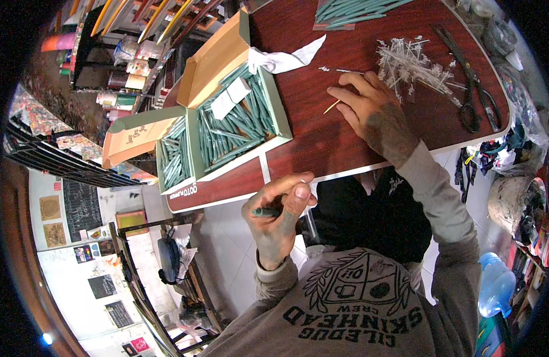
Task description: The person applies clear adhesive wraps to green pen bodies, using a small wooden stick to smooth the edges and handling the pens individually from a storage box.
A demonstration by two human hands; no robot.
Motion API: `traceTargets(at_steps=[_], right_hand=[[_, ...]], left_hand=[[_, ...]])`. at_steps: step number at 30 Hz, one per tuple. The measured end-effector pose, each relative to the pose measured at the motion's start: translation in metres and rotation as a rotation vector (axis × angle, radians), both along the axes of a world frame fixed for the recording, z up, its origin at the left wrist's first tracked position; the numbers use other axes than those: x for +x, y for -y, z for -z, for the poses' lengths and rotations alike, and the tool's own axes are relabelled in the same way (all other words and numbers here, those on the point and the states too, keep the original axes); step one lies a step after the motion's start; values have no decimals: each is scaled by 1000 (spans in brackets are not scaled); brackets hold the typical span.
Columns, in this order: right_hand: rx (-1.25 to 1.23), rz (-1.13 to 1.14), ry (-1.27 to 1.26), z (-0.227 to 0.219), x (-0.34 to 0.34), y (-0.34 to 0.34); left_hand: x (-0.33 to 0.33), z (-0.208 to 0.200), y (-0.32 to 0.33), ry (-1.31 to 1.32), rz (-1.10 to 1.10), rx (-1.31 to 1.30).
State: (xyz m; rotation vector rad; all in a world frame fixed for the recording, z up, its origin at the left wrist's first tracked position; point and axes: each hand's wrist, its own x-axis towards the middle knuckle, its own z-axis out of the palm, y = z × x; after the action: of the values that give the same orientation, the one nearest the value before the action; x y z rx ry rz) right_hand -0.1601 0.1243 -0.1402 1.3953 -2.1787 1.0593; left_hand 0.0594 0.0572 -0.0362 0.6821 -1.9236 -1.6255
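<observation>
My left hand (280, 214) is closed in front of the table's near edge. A dark green pen-like stick (266, 212) lies across its palm under the fingers, and thumb and forefinger pinch something small and pale. My right hand (372, 110) rests low over the red-brown table (313, 134), its fingers bent, with a thin yellow stick (331, 107) showing between thumb and fingers. Just past its fingertips lies a thin white piece (349, 71). Close by on the right is a loose heap of thin whitish sticks (414, 68).
Two joined open cartons, a large one (280, 107) and a small one (193, 143), hold green pen-like sticks. A white crumpled sheet (289, 58) touches the larger. Black scissors (480, 89) lie at the right edge; more green sticks (361, 11) lie at the far edge. Shelves stand left.
</observation>
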Motion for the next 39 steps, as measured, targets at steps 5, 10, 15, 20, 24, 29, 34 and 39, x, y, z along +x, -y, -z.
traceTargets(at_steps=[5, 10, 15, 20, 24, 29, 34, 39], right_hand=[[97, -4, -8, 16, -7, 14], [-353, -256, 561, -16, 40, 5], [-548, -427, 846, -71, 110, -29], [-667, -446, 768, -74, 122, -23], [-641, -451, 737, -74, 122, -24], [-643, -441, 778, -75, 124, -24], [-616, -464, 745, -75, 124, -23], [-600, -465, 805, -74, 125, -24]], left_hand=[[-2, 3, 3, -99, -46, 63], [4, 4, 5, -158, -100, 101], [2, 0, 3, -194, -142, 103], [3, 2, 3, -250, -155, 7], [5, -2, 2, -260, -137, 52], [12, 0, 5, -233, -130, 32], [13, 2, 6, -229, -155, 9], [14, 4, 9, -169, -159, -27]])
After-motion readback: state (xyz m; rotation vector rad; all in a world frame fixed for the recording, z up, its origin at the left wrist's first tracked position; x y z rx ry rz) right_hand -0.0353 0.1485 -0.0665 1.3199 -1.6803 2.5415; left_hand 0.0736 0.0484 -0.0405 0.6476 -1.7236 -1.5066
